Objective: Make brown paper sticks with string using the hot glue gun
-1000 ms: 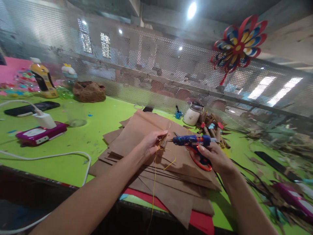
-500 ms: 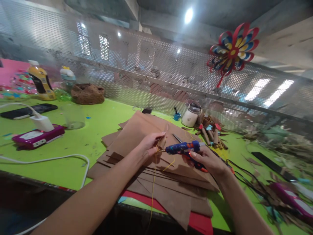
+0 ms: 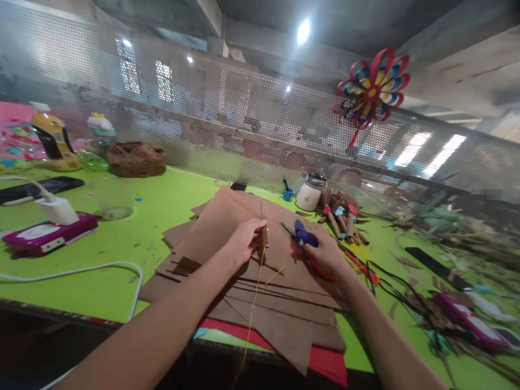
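Strip (image 3: 265,234), narrow and brownish in the head view, clamped near-upright in the fingertips of the left hand (image 3: 245,241), likely for steadiness. Wraps a blue glue gun (image 3: 302,233) in the right hand (image 3: 325,252), just right of that pinch and apart from it, perhaps against stray heat. Holds both grips over stacked brown sheets (image 3: 219,227), seemingly as work surface; lets yellow thread (image 3: 253,300) trail below the left grip.

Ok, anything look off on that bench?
Mostly untidy: brown paper sheets fan unevenly, one corner apparently jutting past the near edge of the green table; yellow string trails over it too; loose dry scraps litter the right side. No spill visible.
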{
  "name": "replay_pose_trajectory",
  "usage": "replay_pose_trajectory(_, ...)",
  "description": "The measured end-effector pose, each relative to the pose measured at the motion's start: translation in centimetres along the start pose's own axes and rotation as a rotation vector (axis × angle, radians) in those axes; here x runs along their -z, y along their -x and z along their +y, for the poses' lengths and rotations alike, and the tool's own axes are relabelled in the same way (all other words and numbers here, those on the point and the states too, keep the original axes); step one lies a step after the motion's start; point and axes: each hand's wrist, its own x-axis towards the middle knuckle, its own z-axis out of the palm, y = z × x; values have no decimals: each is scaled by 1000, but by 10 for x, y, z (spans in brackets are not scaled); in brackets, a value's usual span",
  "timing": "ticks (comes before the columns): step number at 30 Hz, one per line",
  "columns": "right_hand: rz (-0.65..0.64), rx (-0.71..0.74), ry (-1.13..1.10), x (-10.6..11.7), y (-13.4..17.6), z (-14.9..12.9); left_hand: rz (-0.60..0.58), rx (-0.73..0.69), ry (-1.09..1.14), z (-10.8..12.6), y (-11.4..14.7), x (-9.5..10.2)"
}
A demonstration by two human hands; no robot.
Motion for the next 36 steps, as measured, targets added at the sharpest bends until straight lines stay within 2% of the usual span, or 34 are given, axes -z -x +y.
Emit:
replay_pose_trajectory(3,-66,33,126,-6,2,5,-32,-26,-37,0,0,0)
replay_pose_trajectory(5,-16,62,112,-4,4,-3,-38,-23,-52,-1,0,1)
replay_pose_trajectory(8,51,76,-145,-3,7,-31,-27,-35,-55,-3,1,0)
replay_pose_trajectory(11,-36,23,-457,-11,10,-66,-67,-92,-60,-9,3,-3)
replay_pose_trajectory(15,-19,-17,-572,-32,14,-90,-141,-121,-62,-16,7,-9)
replay_pose_trajectory(19,74,-34,-549,-49,17,-87,-206,-109,-48,-19,8,-12)
replay_pose_trajectory(24,133,-44,-599,-54,20,-85,-265,-68,47,-17,8,-10)
replay_pose_trajectory(32,108,-111,-716,-54,22,-89,-231,-22,64,-16,5,-8)
replay_pose_trajectory(36,135,-197,-667,-55,24,-86,-213,-35,72,-17,4,-8)
